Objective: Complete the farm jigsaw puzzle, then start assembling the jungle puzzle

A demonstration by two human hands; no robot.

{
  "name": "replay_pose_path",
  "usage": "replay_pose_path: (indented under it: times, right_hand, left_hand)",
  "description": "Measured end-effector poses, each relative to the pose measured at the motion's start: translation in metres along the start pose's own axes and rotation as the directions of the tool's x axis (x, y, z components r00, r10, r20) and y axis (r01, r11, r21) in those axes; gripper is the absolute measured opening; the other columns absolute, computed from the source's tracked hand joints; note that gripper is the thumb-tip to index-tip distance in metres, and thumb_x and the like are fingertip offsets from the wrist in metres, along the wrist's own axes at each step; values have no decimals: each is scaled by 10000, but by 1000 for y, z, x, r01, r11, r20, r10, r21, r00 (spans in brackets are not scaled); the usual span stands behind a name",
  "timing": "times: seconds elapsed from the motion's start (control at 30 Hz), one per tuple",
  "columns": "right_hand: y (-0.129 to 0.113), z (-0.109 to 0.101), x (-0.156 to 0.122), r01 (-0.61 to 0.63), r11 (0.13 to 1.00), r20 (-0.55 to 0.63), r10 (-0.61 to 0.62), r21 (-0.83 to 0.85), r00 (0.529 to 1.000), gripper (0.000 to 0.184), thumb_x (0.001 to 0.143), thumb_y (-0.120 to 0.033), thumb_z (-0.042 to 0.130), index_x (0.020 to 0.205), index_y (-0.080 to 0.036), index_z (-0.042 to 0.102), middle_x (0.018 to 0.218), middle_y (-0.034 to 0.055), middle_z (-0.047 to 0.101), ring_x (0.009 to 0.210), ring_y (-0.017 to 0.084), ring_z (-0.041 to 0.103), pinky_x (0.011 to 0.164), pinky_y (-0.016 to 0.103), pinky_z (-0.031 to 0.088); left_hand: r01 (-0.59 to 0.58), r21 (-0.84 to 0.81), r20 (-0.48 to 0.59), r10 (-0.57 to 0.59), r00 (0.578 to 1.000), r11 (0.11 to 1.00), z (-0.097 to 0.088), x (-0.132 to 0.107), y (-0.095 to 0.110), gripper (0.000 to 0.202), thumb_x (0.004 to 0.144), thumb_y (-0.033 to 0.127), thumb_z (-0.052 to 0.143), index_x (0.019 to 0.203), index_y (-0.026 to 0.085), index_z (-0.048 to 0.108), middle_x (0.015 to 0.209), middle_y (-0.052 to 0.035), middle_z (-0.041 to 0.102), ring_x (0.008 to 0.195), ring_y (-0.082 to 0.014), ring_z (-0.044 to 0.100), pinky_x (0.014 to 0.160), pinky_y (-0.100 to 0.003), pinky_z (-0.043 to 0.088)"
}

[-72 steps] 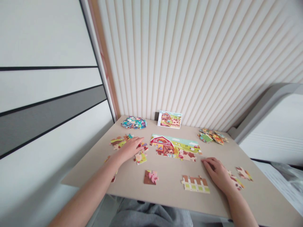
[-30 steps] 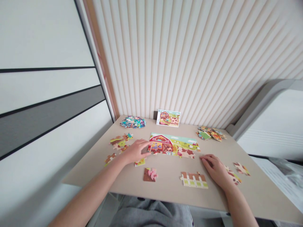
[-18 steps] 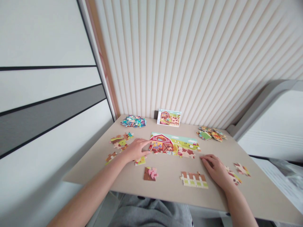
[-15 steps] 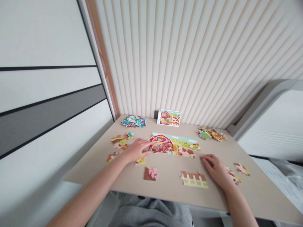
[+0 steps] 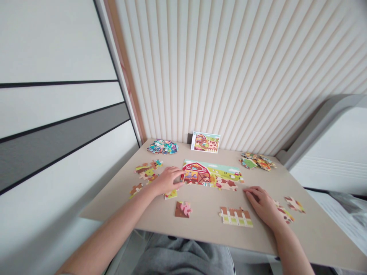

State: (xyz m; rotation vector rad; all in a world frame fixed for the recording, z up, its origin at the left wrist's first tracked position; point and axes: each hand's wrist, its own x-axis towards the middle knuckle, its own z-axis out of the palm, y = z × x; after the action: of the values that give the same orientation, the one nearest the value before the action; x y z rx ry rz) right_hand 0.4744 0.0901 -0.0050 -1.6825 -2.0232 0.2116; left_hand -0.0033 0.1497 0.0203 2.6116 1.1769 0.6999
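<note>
Closest, a fence jigsaw section (image 5: 236,217) lies at 12 o'clock on the desk (image 5: 120,208), with the right hand (image 5: 263,206) open beside it at 1, pinching nothing. At 11, the spread left hand (image 5: 168,180) meets the farm jigsaw (image 5: 211,175); a careless push could separate its joined pieces.

One left hand (image 5: 168,180), one right hand (image 5: 261,204)
</note>
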Motion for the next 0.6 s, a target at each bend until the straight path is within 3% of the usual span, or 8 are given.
replay_pose_path:
  times: [0.3,0.6]
  right_hand:
    - [-3,-1,-1,-2,1000,0,2,7,1000,382,979,-492,473,1086,-275,768,1176,95,694,1047,281,663,984,460,516]
    - [2,2,-1,-6,1000,0,6,9,1000,387,964,-504,486,1084,-276,775,1166,97,701,1043,285,665,988,463,517]
  left_hand:
    - [9,-17,-22,-10,1000,1000,7,2,-17,463,885,319,741,1333,263,640,1263,-78,701,1173,-264,635,1046,-427,460]
    - [5,-22,-9,-5,1000,1000,1,2,-12,496,893,309,710,1379,276,614,1297,-70,705,1198,-258,640,1066,-415,452]
